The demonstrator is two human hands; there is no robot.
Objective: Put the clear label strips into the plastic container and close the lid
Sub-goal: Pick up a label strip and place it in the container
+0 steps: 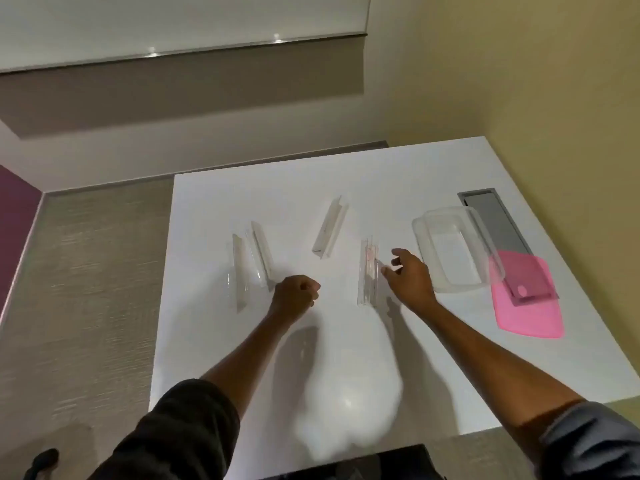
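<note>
Several clear label strips lie on the white table [363, 341]: two at the left [238, 271] [262, 255], one in the middle [329, 233] and one [368, 271] beside my right hand. A clear plastic container [457, 249] stands open at the right, and its pink lid [528, 299] lies partly under its near right corner. My left hand [296, 296] is curled into a loose fist just right of the left strips, with its fingers at the near end of one. My right hand [408, 275] hovers with fingers spread between the nearest strip and the container.
A grey rectangular cable slot [495, 220] is set into the table behind the container. The table's right edge runs along a yellow wall [554, 98]. Carpeted floor [86, 271] lies to the left.
</note>
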